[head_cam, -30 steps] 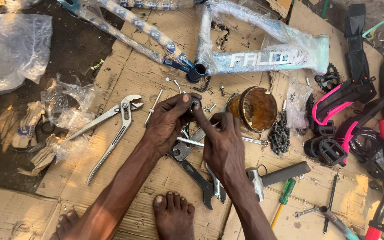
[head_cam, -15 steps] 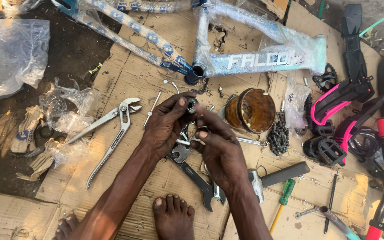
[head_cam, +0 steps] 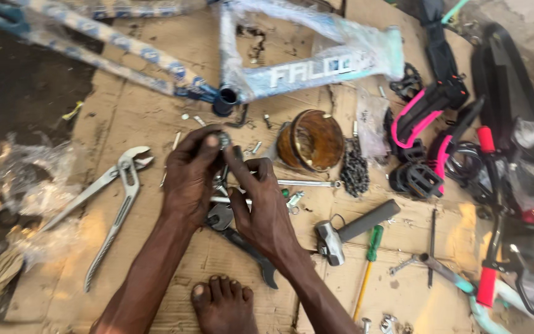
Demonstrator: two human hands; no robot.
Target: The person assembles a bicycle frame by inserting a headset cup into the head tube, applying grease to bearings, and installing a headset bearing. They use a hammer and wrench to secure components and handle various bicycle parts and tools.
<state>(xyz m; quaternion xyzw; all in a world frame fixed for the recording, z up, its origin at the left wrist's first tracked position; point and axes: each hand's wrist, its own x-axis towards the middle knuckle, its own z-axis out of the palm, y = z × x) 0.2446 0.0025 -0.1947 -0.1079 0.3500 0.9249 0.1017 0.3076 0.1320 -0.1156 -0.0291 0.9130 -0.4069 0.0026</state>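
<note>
I hold a small round metal part [head_cam: 222, 140] between both hands, just above the cardboard [head_cam: 125, 117] and near the open shell of the wrapped bike frame [head_cam: 316, 68]. My left hand [head_cam: 190, 176] is closed around it from the left, thumb and fingertips pinching it. My right hand [head_cam: 264, 207] comes in from the near right, its fingers curled and touching the same part and the thin rod [head_cam: 230, 199] running under my palms; how firmly it grips I cannot tell. I judge this as a fitting step: seating or turning the little part by hand. The next move would call for a steady pinch and a small twist, with the wrists kept low.

Room is tight. A dark flat spanner [head_cam: 248, 250] lies directly beneath my right wrist, and a rusty brown tin [head_cam: 310, 141] sits just to the right of my fingers, with a coil of chain [head_cam: 355, 170] beside it. Large slip-joint pliers [head_cam: 109, 204] lie left, well apart. A hammer [head_cam: 356, 226] and a green-handled screwdriver [head_cam: 369, 260] lie to the near right. My bare foot [head_cam: 220, 303] rests at the near edge.
</note>
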